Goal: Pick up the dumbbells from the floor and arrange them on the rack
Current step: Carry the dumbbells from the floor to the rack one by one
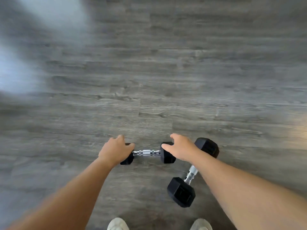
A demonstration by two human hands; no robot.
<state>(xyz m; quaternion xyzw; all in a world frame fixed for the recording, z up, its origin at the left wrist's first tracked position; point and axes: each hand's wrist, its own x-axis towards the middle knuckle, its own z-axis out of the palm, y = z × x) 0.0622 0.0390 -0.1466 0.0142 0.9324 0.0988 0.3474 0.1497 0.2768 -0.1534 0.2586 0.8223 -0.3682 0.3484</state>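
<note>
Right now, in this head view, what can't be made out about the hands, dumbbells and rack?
- Rack: not in the head view at all.
- Left hand: covers the smaller dumbbell left head; grip unclear.
- Right hand: contact with that dumbbell unclear.
- Larger dumbbell: handle partly behind the right forearm.
- Floor: upper left blurred, glare.

I'm looking straight down at a grey wood-grain plank floor point(182, 72), boards running left to right, the seams blurred by motion. A pale bluish glare point(20, 68) washes over the upper left, and a warm yellowish patch of light point(300, 131) sits at the right edge.
</note>
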